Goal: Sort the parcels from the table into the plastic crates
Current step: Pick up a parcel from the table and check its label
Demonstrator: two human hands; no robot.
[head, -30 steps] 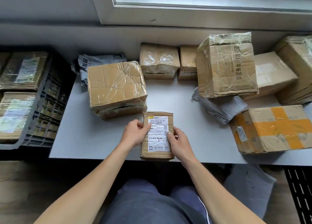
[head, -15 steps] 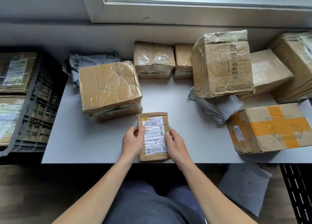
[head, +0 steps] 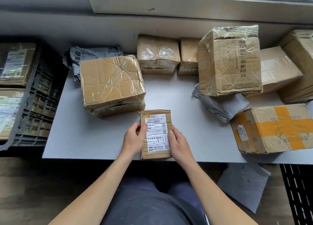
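A small cardboard parcel [head: 156,133] with a white shipping label lies at the front edge of the grey table [head: 101,140]. My left hand [head: 133,139] grips its left side, thumb on the label edge. My right hand [head: 178,144] grips its right side the same way. A dark plastic crate [head: 36,102] stands left of the table and holds flat taped parcels [head: 13,63]. Several more parcels sit on the table, among them a large taped box [head: 111,84] just behind the small parcel.
Behind stand two small boxes [head: 158,54], a grey mailer bag [head: 91,55] and a tall printed box [head: 230,62]. At right, a box with orange tape [head: 274,128] and a grey bag [head: 220,104]. A grey bag [head: 243,184] lies on the floor beside a black mat [head: 298,194].
Both hands keep hold of the small parcel. It has come slightly closer to the front edge, and the hands have slid a little lower along its sides.
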